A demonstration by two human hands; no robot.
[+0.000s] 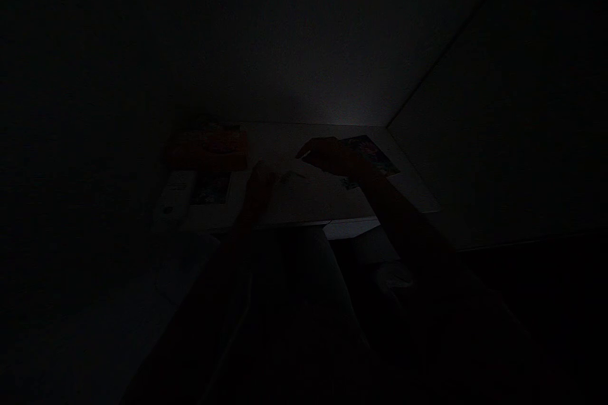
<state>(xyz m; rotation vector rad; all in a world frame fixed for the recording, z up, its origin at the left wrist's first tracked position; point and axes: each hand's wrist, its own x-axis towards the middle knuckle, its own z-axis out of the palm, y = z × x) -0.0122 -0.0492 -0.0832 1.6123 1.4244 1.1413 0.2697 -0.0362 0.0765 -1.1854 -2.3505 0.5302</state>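
The picture is very dark. A pale table point(304, 205) stands against the wall. My left hand point(261, 180) is low over its middle, beside a small dark piece point(291, 176) at its fingertips; whether it grips the piece is too dark to tell. To the right, my right hand point(325, 155) is bent with fingers pressed together, and a small pale bit shows at its fingertips. A dark picture sheet point(373, 155) lies behind my right wrist. Another small dark piece point(349, 183) lies just below that wrist.
At the table's left are an orange-red box point(206, 149), a white device resembling a remote point(175, 195) and a dark card with a pale edge point(211, 188). A wall point(327, 76) rises behind. My legs point(313, 272) are below the front edge.
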